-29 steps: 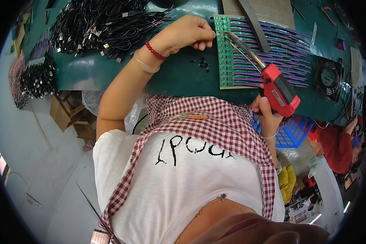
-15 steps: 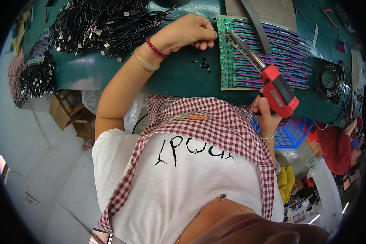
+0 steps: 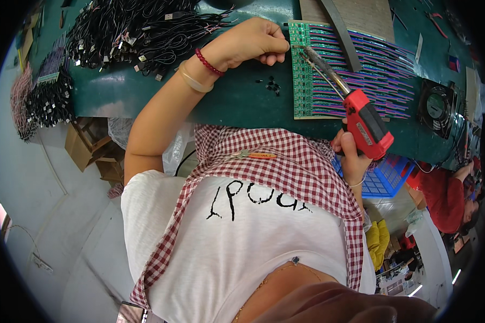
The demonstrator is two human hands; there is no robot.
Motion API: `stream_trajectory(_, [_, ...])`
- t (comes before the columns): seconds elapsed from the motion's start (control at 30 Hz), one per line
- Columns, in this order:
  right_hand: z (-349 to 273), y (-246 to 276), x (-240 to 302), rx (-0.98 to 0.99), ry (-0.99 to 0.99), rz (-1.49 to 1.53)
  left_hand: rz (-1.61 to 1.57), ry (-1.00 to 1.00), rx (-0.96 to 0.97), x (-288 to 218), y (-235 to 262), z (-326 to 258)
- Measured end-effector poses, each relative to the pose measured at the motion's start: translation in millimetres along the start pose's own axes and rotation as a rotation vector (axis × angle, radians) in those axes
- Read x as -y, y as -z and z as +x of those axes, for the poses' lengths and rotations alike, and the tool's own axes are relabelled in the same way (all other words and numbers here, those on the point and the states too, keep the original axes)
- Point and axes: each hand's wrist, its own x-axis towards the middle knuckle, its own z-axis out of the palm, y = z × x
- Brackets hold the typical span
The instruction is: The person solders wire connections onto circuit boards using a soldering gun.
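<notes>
A green circuit board panel lies on the bench, with rows of thin dark and purple wires running right from it. My right hand is closed round the handle of a red and black soldering gun. The gun's long metal tip slants up and left over the panel's upper part. At the panel's left edge my left hand is closed in a pinch, its fingertips close to the tip. Whatever is between those fingers is hidden. Several tiny black parts lie on the bench below this hand.
A big heap of black cables with plugs covers the back left, and another bundle hangs over the bench's left edge. A grey curved strip crosses the wires. To the right stands a black fan; a blue basket sits below.
The soldering gun and its tip have shifted slightly down, toward my body. My left hand stays closed at the panel's edge, almost unmoved.
</notes>
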Motion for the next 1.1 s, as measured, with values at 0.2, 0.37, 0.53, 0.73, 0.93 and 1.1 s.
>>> stream_trajectory(0.2, [4, -5, 8, -0.015, -0.028, 0.089, -0.014, 0.012, -0.002, 1, 0, 1])
stream_trajectory(0.37, [0, -4, 4, -0.018, -0.060, 0.053, -0.019, 0.006, 0.006, 1, 0, 1])
stream_trajectory(0.53, [0, -6, 8, 0.009, -0.045, -0.001, -0.014, 0.002, -0.018, 0, -1, -2])
stream_trajectory(0.73, [-1, -4, 14, -0.057, -0.043, 0.100, -0.003, -0.008, -0.010, -2, -2, -2])
stream_trajectory(0.93, [1, -6, 19, -0.053, -0.045, 0.113, 0.013, 0.000, -0.024, -1, -2, -3])
stream_trajectory(1.1, [1, -7, 16, -0.046, -0.029, 0.114, 0.055, -0.044, -0.035, -4, -2, -10])
